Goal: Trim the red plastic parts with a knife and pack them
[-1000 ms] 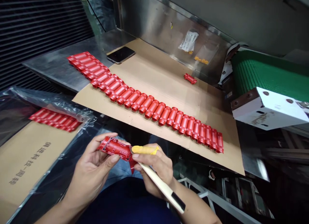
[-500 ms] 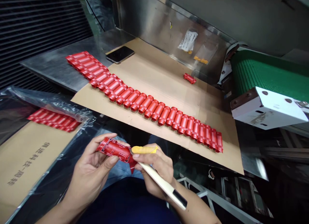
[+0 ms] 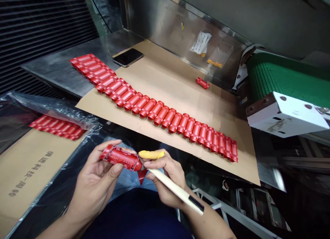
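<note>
My left hand [image 3: 96, 182] is closed round a red plastic part [image 3: 120, 157], held over my lap with its ribbed hollow side up. My right hand [image 3: 165, 177] grips a cream-handled knife [image 3: 177, 192] with a black end. Its forefinger wears a yellow finger cot [image 3: 151, 154], and the blade tip meets the right end of the part. A red sliver [image 3: 141, 175] hangs below that end. A long row of like red parts [image 3: 160, 116] lies on a cardboard sheet [image 3: 167, 84] ahead.
A phone [image 3: 128, 57] lies at the cardboard's far left. One loose red part [image 3: 202, 83] sits near the steel back wall. A green conveyor [image 3: 286, 79] ends at the right. At my left, a bag-lined box [image 3: 31, 163] holds more red parts [image 3: 58, 128].
Both hands have lifted slightly, and the red part has turned a little in my left hand. The knife handle has swung lower to the right.
</note>
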Demonstrator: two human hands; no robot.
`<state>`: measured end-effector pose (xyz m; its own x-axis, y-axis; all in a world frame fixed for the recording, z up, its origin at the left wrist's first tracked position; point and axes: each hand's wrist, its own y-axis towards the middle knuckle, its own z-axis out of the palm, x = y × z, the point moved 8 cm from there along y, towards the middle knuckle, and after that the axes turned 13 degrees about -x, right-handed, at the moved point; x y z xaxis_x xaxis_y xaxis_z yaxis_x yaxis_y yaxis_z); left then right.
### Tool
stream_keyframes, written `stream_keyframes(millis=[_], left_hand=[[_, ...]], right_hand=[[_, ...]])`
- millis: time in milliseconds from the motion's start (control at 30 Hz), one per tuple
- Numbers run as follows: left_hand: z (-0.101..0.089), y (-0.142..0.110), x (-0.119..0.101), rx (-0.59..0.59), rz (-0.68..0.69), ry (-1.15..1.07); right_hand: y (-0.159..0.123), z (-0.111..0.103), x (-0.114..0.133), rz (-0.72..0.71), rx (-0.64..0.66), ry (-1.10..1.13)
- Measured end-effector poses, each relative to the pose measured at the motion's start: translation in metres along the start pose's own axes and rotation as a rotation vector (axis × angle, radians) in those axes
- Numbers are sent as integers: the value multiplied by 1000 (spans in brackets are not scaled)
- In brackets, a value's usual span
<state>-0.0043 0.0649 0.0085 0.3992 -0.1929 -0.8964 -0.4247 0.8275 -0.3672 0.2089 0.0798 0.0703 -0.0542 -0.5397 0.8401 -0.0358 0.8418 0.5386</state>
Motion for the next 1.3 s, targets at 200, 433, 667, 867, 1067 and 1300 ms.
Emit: stream_keyframes(millis=[200,433,667,867,1067,1300], left_hand=[[-2,4,9,-17,-96,1],[-6,-2,-2,-1,107,264],[-5,-11,-4,-46,238,290],[-1,-3,-6,3,120,239],[2,-4,-6,16,44,162],[-7,5,10,118,-62,95]], right_hand=[[2,8,16,-406,231,-304],[6,2,-17,89,47,45],[-27,36,-51,682,203,756],[-6,0,-19,202,158,283],[8,-10,9,-161,51,-48],[1,-8,5,-202,90,-32]])
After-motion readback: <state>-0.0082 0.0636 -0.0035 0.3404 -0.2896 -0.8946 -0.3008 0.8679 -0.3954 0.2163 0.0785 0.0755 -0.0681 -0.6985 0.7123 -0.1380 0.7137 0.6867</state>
